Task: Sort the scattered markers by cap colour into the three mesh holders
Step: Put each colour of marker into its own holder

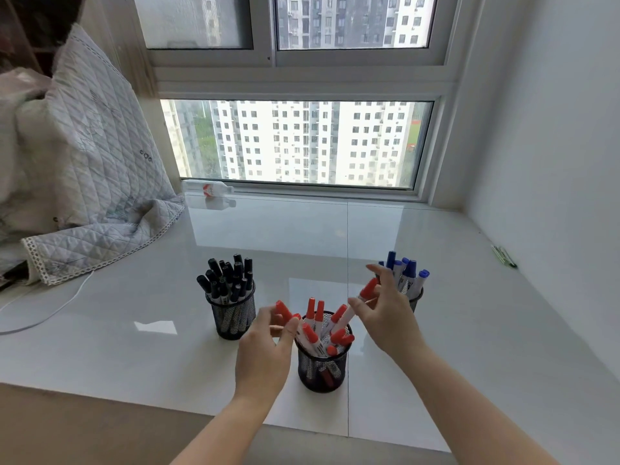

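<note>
Three black mesh holders stand on the white sill. The left holder (231, 320) is full of black-capped markers. The middle holder (322, 370) has several red-capped markers, and the right holder (416, 298), partly hidden behind my right hand, has blue-capped ones. My left hand (265, 350) grips a red-capped marker (283, 310) just left of the middle holder's rim. My right hand (385, 317) holds another red-capped marker (364, 293), slanted with its lower end over the middle holder.
A quilted blanket (84, 182) is heaped at the left, with a white cable (57, 310) trailing from under it. A plastic bottle (208, 188) lies by the window. Green pens (503, 256) rest against the right wall.
</note>
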Tool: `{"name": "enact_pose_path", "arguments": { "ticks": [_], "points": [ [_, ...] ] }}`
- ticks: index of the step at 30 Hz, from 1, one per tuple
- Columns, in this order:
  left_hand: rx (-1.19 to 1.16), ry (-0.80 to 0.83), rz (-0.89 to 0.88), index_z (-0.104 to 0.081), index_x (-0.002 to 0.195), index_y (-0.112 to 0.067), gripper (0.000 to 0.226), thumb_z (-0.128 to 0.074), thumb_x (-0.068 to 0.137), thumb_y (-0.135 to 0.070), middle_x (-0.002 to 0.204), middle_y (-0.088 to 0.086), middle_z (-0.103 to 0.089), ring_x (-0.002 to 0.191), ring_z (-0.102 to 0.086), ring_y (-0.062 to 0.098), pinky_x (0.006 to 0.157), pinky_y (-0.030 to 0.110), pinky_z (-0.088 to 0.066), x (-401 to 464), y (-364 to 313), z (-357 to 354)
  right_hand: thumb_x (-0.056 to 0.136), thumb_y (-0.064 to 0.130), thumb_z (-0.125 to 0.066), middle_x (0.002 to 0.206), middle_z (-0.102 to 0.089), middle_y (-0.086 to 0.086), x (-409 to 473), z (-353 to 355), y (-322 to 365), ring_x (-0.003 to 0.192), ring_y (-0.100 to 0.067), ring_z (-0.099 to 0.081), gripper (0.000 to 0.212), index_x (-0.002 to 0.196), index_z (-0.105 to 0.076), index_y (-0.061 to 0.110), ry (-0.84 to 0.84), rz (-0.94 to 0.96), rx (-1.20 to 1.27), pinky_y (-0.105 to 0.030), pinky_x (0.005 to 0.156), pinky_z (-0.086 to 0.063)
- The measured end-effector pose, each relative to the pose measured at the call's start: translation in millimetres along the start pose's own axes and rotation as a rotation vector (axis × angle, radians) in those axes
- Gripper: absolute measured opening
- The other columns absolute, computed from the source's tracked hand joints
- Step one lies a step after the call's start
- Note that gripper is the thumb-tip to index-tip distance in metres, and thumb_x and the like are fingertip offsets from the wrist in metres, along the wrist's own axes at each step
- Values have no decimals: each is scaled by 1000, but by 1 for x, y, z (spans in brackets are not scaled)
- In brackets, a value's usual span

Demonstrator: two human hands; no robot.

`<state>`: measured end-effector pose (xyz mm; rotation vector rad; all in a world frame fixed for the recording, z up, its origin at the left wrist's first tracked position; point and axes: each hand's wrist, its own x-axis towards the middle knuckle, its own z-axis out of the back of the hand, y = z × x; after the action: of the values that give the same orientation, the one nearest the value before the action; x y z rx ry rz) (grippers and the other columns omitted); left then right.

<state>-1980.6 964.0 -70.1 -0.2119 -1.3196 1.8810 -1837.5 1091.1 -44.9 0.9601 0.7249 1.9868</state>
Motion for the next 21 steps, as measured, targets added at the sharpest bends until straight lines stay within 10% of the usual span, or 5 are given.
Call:
{"name": "enact_pose_path", "arguments": {
  "ticks": [4, 14, 21],
  "points": [
    [12, -19, -37, -38, 115, -34, 39, -63, 85, -28, 81, -16, -58, 74, -60, -4, 58, 15, -46, -2, 0, 1, 88, 23, -61, 72, -63, 1, -2, -3, 1, 63, -13, -65, 33, 119, -49, 21, 13, 85, -83, -25, 63, -54],
    [199, 54, -176, -65, 107, -34, 20, -54, 90, -32, 91, -13, -65, 76, -61, 4, 65, 33, -54, -10, 11, -3, 97, 26, -42, 87, -64, 14, -8, -13, -10, 91, -8, -61, 29, 119, -60, 19, 353, -152, 115, -26, 87, -49],
    [171, 53, -201, -55, 121, -35, 29, -50, 92, -33, 93, -16, -56, 76, -58, -2, 63, 24, -52, -12, 15, 0, 64, 60, -68, 123, -45, 15, -29, -19, -17, 111, 0, -47, 82, 135, -35, 34, 403, -143, 246, -23, 92, -42]
  ]
}}
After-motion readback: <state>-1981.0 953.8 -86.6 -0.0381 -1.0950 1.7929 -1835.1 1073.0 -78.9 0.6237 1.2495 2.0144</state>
